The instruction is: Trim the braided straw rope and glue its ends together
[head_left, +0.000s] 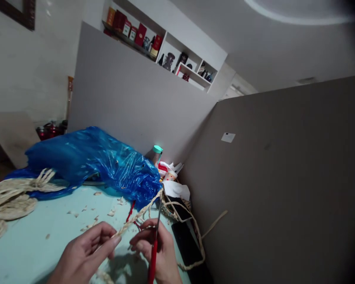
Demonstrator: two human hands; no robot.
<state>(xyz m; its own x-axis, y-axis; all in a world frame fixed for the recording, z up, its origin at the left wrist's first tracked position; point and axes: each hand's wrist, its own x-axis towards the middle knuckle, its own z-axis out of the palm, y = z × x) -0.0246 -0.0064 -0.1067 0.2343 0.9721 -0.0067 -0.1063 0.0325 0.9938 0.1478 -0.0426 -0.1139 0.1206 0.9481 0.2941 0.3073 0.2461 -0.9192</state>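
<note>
"What's the left hand [84,254] got?"

"A braided cord [142,213] — pinched between thumb and fingers, running up over the table [14,256] to just beside the end of that blue bag [91,161]."

"And the right hand [164,250]?"

"Closed round a red-handled tool [153,258], thin metal end pointing up, right by the cord. I can't tell from here whether the metal touches it."

"There's a loop over on the right too."

"Yes, a loose length [197,232] curling past the black slab [183,238]. Can't tell if it's all one piece."

"And the pale stuff on the left?"

"A straw bundle [14,197] beside the bag — with scraps [111,213] strewn across the table."
</note>
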